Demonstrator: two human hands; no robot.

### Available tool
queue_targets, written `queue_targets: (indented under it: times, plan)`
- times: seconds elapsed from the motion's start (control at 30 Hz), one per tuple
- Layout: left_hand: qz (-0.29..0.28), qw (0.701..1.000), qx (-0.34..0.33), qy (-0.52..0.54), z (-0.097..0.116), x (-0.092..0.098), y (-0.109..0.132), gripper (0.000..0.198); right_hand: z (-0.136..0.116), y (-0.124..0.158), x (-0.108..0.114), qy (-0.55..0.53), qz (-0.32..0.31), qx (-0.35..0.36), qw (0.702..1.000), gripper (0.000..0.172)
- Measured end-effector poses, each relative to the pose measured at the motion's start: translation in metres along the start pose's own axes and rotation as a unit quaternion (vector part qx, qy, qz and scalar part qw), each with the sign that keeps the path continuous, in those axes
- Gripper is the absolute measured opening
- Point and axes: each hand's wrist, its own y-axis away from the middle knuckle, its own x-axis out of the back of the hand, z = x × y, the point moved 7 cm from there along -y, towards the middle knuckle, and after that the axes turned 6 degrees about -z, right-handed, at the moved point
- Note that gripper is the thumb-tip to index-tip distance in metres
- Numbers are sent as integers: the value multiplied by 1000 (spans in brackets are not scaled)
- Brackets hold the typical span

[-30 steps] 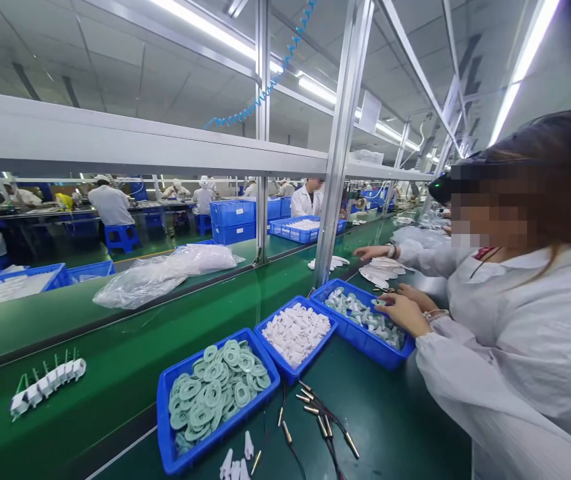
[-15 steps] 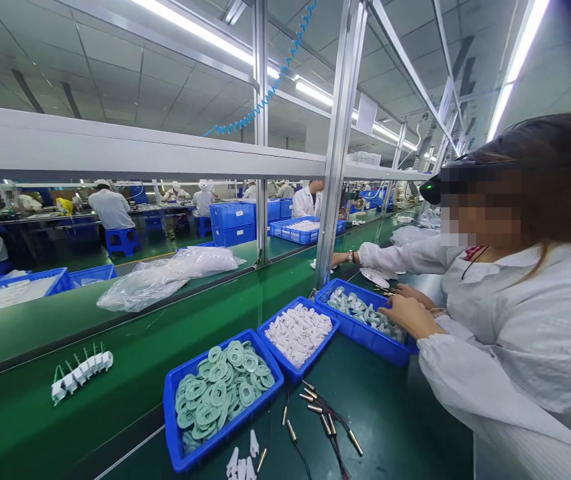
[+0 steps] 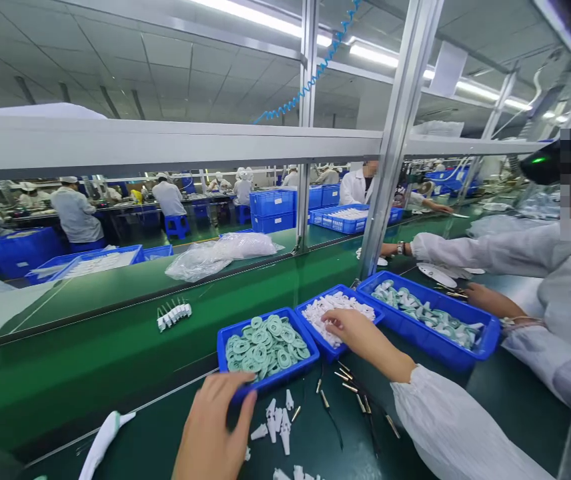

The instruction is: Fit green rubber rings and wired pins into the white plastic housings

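My left hand (image 3: 218,423) is at the near edge of a blue bin (image 3: 267,383) of green rings (image 3: 265,347), thumb and fingers apart, nothing held. My right hand (image 3: 360,333) reaches over the middle blue bin (image 3: 378,312) of small white parts (image 3: 333,308), fingertips down among them and curled; whatever they pinch is too small to make out. Several loose white pieces (image 3: 278,420) lie below the bins. Beside them are metal-tipped black wires (image 3: 360,397). A white handheld device (image 3: 103,443) rests at the lower left.
A larger blue bin (image 3: 488,340) of green and white parts is at the right. Next to it sits a co-worker (image 3: 560,320), arms over the bench. A metal post (image 3: 395,133) rises behind the bins. White pieces with pins (image 3: 173,315) lie on the green belt (image 3: 130,353).
The view has swung left, shifting the bins rightward. Both my hands have come into view. The co-worker's near hand has moved off the right bin.
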Motion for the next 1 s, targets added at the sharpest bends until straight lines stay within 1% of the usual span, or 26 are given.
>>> queue_targets:
  times: [0.03,0.1,0.17,0.23,0.3,0.43,0.5,0.57,0.67,0.73,0.77,0.83,0.87,0.9,1.0]
  plan:
    - [-32,999,3,-41,3,-4,-17,30,1,-1,2,-11,14,-3,1000,20]
    - [-38,998,1,-59,9,-9,-44,29,-1,0,10,-40,50,0,998,20]
    - [-31,998,3,-61,11,-15,-59,28,-11,4,21,-84,88,14,992,19]
    - [-16,998,8,-52,10,-20,-64,27,-28,8,31,-141,119,34,982,20]
    - [5,999,16,-31,8,-20,-64,25,-52,11,40,-200,137,56,969,23]
    - [60,996,35,62,2,-7,-62,18,-108,16,62,-289,141,100,942,29]
    - [79,987,39,138,0,2,-62,22,-135,20,71,-309,126,123,935,31]
    - [88,970,37,224,0,11,-62,30,-159,26,76,-318,93,142,933,31]
    - [113,939,35,324,1,30,-57,40,-190,33,73,-332,32,159,929,29]
    - [147,904,41,400,4,45,-49,44,-204,36,67,-336,18,162,928,29]
    - [165,880,40,444,7,51,-44,43,-211,37,65,-336,19,166,927,29]
    - [189,829,30,526,15,62,-34,35,-222,38,59,-336,27,179,924,28]
    - [193,812,24,551,20,66,-30,31,-226,39,55,-336,31,187,923,26]
    - [191,804,19,562,25,69,-27,28,-230,39,52,-334,37,193,922,24]
    - [183,799,11,573,32,74,-23,24,-235,39,44,-332,76,201,919,18]
